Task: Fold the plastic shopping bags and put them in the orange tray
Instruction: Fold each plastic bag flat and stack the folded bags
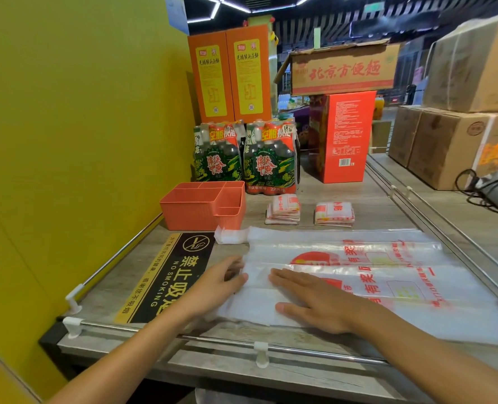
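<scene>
Bright, even light falls on the counter in front of me, with only faint, soft shadows under my hands. Behind, the room is dim, cut by white ceiling strip lights (212,8). The clear plastic bag (373,266) gives off a mild sheen. The wide lens bends straight edges outward; far corners blur slightly.

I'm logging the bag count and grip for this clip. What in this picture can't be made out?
- Head view: the left hand fingertips lie at the plastic bags edge; whether they pinch it is hidden.
- How many bags lie in the spread pile: the translucent layers overlap.
- The pile's right end is cut off by the frame edge.
- The orange tray floor is hidden by its near wall.
- Counts in the two folded stacks: too small.
</scene>
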A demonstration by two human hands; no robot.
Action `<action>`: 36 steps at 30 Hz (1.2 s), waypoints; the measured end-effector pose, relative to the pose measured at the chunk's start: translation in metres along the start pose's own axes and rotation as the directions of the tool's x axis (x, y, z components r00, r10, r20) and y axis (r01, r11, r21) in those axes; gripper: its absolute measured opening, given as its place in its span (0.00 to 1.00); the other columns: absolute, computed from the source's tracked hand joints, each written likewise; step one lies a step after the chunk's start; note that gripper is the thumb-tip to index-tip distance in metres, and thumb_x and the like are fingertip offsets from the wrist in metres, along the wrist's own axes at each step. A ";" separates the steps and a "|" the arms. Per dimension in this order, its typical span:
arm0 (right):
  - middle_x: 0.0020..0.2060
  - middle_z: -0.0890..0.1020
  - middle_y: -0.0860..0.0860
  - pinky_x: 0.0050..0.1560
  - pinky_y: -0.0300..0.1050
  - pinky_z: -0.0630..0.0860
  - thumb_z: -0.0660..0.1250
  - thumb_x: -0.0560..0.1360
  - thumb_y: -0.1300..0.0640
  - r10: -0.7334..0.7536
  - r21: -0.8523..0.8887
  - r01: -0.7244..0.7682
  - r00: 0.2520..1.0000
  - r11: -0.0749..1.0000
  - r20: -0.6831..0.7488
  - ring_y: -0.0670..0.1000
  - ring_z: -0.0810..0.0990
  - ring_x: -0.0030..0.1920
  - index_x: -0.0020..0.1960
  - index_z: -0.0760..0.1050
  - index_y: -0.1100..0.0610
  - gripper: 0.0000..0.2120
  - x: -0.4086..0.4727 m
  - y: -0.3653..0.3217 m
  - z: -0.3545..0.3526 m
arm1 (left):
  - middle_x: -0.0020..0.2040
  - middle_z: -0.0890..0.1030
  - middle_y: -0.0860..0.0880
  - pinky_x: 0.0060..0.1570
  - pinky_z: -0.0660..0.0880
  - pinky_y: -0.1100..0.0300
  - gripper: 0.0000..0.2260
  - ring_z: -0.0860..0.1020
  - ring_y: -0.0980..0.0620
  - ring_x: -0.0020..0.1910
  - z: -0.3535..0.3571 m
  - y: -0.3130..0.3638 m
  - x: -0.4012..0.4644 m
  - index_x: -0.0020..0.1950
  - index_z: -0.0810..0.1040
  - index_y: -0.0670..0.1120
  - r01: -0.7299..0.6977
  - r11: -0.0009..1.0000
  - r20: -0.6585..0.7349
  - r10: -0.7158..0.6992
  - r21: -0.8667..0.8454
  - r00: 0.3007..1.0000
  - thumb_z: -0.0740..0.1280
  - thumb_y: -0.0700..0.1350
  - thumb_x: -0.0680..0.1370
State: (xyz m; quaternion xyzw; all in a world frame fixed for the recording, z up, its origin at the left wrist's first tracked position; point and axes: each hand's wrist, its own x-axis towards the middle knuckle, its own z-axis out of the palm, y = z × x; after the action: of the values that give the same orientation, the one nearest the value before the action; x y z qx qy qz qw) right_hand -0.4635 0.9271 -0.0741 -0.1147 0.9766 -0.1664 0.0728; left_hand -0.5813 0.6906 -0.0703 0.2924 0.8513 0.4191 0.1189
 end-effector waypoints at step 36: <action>0.80 0.45 0.37 0.76 0.39 0.43 0.51 0.82 0.34 0.000 0.037 0.002 0.999 0.999 -0.033 0.41 0.45 0.80 0.82 0.45 0.40 0.32 -0.004 0.001 -0.002 | 0.73 0.69 0.61 0.71 0.69 0.58 0.29 0.69 0.61 0.70 -0.002 0.000 0.015 0.73 0.68 0.63 -0.095 0.955 0.044 0.086 0.283 0.995 0.72 0.48 0.74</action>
State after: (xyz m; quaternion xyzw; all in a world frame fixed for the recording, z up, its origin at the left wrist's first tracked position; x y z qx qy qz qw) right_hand -0.4600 0.9297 -0.0720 -0.1111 0.9744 -0.1866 0.0588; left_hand -0.5943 0.6987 -0.0687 0.3515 0.8865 0.2928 0.0698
